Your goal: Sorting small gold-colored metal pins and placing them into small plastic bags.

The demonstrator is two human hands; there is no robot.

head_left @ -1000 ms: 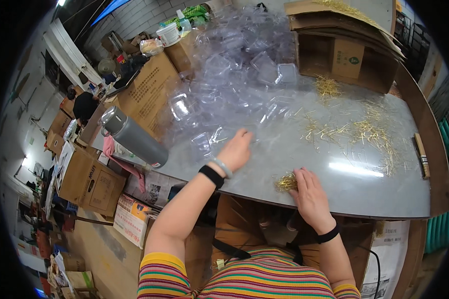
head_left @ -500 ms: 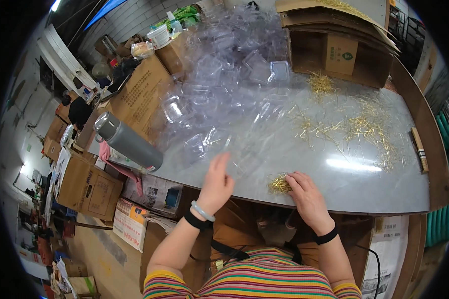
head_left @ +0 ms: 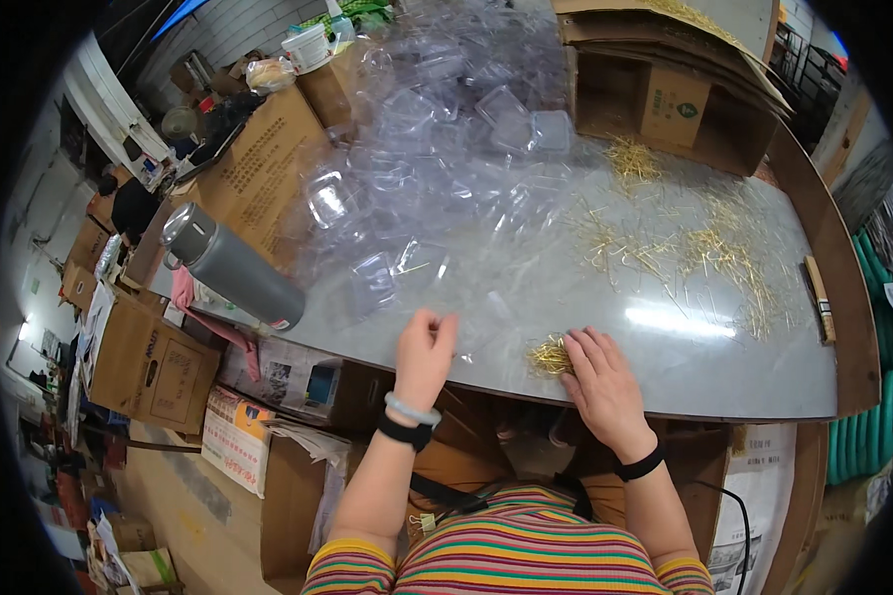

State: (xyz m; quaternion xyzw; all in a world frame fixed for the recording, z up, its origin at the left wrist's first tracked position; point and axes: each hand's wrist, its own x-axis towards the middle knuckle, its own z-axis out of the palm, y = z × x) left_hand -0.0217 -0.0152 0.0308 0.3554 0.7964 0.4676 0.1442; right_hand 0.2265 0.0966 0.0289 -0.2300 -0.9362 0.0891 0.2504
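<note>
One bunch of gold-coloured wire pins (head_left: pixel 546 355) is lying gathered near the surface's (head_left: pixel 655 367) front edge; many loose pins (head_left: pixel 726 256) are lying strewn beyond, beside heaped clear plastic trays (head_left: pixel 417 149). The right hand (head_left: pixel 605 392) is resting outstretched, touching the bunch's right side. Left of it, the left hand (head_left: pixel 425 359) is curling inward; whether it is pinching anything, I cannot tell.

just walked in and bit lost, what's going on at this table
A person works at a grey table with bare hands. The right hand lies against a small gold wire bundle. The left hand is curled near the table's front edge; whether it holds anything is unclear. Beyond lie a heap of clear plastic containers and loose gold wires.
</note>
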